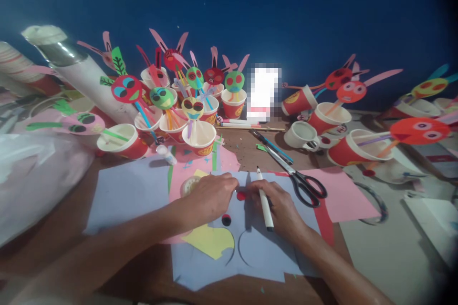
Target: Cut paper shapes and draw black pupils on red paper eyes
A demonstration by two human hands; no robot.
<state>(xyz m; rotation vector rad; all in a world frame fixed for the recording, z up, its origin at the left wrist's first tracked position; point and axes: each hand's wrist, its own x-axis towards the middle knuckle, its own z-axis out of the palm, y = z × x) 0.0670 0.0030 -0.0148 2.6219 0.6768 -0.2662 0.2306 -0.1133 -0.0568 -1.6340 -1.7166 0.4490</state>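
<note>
My right hand [277, 200] grips a white marker [265, 205], its dark tip pointing up and away from me and its black end toward me. Across from it, my left hand [216, 193] is closed in a pinch; whatever its fingertips hold is hidden or too small to name. Between the hands is a small red paper circle [241, 196], close to the left fingertips. A second small circle, black and red [226, 220], lies on the blue paper [265, 252], which bears curved dark outlines. A yellow paper scrap [211, 242] lies below my left hand.
Black-handled scissors [307, 188] lie right of my hands, partly over pink paper [348, 198]. Several red paper cups [199, 138] with paper-faced figures line the back. A white mug [300, 134] stands behind the scissors. A plastic bag [36, 176] is at the left.
</note>
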